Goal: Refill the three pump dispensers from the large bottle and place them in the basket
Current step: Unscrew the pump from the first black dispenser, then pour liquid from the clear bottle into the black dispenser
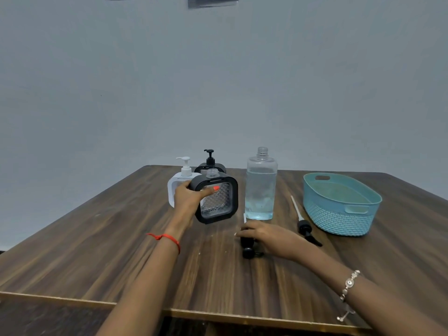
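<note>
My left hand (191, 197) grips black-framed dispenser (218, 202): neck open, diamond-textured clear window. Large bottle (260, 187) just right of it, upright, uncapped, clear plastic, part full. My right hand (266, 235), nearer bottle, lies over black pump (249, 251) on worktop (97, 238); grip unclear. Teal lattice basket (339, 207) far right.

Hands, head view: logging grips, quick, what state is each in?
Left hand: holding the black square dispenser with its clear patterned front.
Right hand: lying over a black plastic pump head; grip cannot be told.
</note>
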Demonstrator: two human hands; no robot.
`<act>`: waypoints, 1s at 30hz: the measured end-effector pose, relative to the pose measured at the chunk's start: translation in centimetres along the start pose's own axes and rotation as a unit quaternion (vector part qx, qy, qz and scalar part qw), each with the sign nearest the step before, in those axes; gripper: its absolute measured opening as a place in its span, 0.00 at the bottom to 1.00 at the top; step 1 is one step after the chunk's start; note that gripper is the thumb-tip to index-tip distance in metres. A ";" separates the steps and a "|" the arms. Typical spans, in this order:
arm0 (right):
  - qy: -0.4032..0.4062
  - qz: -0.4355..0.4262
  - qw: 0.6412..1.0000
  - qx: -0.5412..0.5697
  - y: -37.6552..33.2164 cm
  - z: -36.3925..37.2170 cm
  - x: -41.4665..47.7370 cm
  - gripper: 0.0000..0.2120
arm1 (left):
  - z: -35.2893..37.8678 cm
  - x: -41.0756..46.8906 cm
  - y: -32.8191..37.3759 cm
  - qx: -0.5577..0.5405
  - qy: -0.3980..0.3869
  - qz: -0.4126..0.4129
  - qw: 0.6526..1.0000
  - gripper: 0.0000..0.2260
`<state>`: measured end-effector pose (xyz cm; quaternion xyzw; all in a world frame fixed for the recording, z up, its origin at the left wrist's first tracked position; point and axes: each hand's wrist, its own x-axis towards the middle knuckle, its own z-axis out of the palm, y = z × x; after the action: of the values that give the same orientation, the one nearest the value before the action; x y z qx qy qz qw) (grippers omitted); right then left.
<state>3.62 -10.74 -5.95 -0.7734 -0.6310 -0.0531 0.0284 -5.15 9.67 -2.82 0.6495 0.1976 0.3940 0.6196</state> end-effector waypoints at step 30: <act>0.302 0.161 0.763 0.549 9.1 -4.2 6.2 0.23 | 2.7 1.9 1.1 0.007 -0.017 0.050 0.999 0.12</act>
<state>13.58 -7.01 -0.79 -0.6597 -0.3777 0.0767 0.6452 -2.18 9.14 -1.06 0.6691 0.1573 0.4123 0.5980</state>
